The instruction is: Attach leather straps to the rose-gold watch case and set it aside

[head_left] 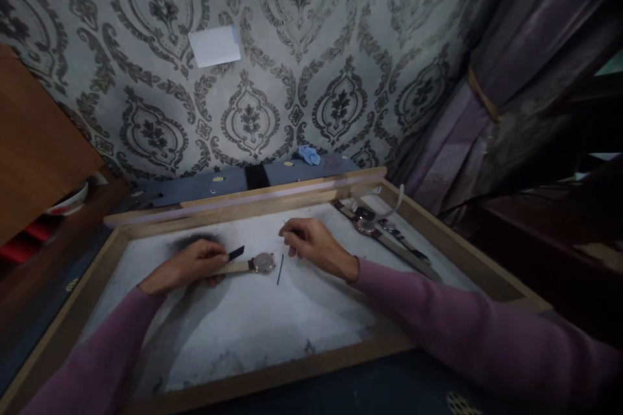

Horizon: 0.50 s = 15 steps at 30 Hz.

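Note:
My left hand (197, 264) is closed round the pale strap of a wristwatch (264, 263), whose round face lies to the right of the fingers. A dark flat strip (236, 253) sticks out above it from the same hand. My right hand (311, 243) is raised right of the watch, thumb and fingertips pinched on a thin small piece too fine to make out. Between the hands a thin dark rod (280, 270) lies on the white surface of a wooden-framed tray (272, 360).
Several watches (367, 227) with straps lie at the tray's right back. Behind the tray sits a crumpled blue cloth (309, 155). A white card (215, 47) is on the patterned wall. A bowl (71, 201) stands at the left, and a purple curtain (452, 123) hangs at the right.

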Available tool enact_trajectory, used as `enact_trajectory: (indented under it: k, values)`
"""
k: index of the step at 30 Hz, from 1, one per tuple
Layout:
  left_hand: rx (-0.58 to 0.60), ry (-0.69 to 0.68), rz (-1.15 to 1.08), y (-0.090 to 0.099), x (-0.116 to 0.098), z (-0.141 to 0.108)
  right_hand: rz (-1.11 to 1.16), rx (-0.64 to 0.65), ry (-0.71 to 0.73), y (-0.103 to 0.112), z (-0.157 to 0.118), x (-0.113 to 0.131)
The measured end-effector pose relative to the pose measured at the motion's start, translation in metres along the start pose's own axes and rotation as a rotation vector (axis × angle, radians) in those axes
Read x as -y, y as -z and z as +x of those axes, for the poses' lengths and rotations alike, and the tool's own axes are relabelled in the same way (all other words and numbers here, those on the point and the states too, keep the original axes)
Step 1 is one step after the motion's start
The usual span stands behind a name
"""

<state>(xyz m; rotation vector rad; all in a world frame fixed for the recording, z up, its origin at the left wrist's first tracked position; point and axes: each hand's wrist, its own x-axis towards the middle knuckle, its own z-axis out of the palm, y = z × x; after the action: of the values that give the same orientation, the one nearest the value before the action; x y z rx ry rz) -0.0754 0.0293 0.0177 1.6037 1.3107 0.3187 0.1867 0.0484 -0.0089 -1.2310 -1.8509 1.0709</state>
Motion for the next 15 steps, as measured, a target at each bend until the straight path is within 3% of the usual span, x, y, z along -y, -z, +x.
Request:
enact_trajectory:
  k: [3, 8, 11, 15]
  values:
    - [-0.112, -0.046, 0.200, 0.015, 0.006, -0.002, -0.037, -0.026, 0.025, 0.013, -0.003, -0.005]
    - [-0.319, 0.023, 0.523, 0.033, 0.016, -0.004, -0.117, -0.064, 0.034, 0.044, -0.019, -0.027]
    - [-0.438, 0.062, 0.694, 0.031, 0.017, -0.004, -0.161, -0.075, 0.020, 0.058, -0.032, -0.039]
    - [-0.535, 0.102, 0.903, 0.020, 0.019, 0.000, -0.226, -0.097, 0.022, 0.062, -0.047, -0.043]
